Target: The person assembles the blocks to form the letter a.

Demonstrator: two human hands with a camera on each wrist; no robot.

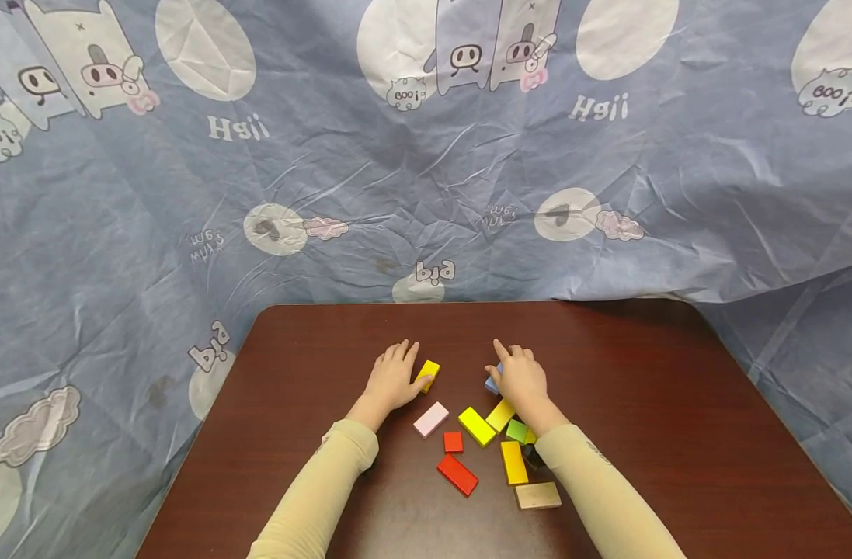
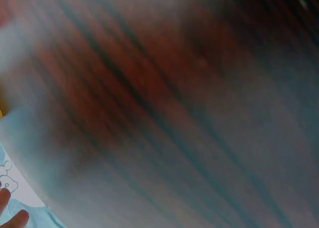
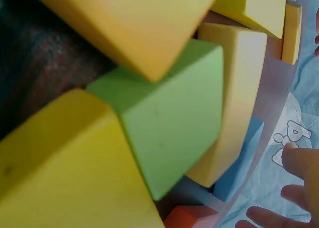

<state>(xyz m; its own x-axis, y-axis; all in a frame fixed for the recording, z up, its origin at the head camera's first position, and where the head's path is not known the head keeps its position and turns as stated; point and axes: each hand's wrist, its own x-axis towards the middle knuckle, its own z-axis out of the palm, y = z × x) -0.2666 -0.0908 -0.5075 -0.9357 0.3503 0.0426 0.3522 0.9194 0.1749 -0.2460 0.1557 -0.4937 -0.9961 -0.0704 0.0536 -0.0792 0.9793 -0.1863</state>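
My left hand lies at the left of a yellow block, its fingers stretched forward and its thumb against the block's near end. The right hand reaches over a blue block, thumb across it and index finger extended; the hand hides part of that block. In the right wrist view, the blue block lies beyond a pale yellow block, and the right hand's spread fingers show at the edge. The left wrist view is mostly a blurred surface, with two fingertips at the lower left.
Between the arms lie a pink block, a small red block, a longer red block, a bright yellow block, a green block, an orange-yellow block and a wooden block. A patterned cloth hangs behind the brown table.
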